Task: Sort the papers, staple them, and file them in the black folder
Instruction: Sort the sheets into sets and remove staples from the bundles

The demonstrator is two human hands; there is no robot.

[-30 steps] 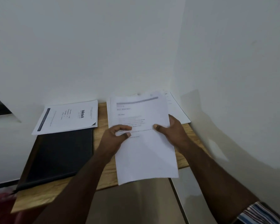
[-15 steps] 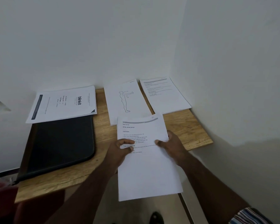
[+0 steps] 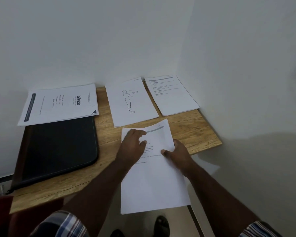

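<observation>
There are four lots of papers [image 3: 154, 177], one black folder [image 3: 58, 147], one desk [image 3: 191, 132] and two hands [image 3: 132, 147].

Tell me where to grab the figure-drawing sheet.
Take the figure-drawing sheet at its near right corner, coming from the front. That corner lies on bare table, clear of the held papers; slide fingers under it and pinch.
</observation>
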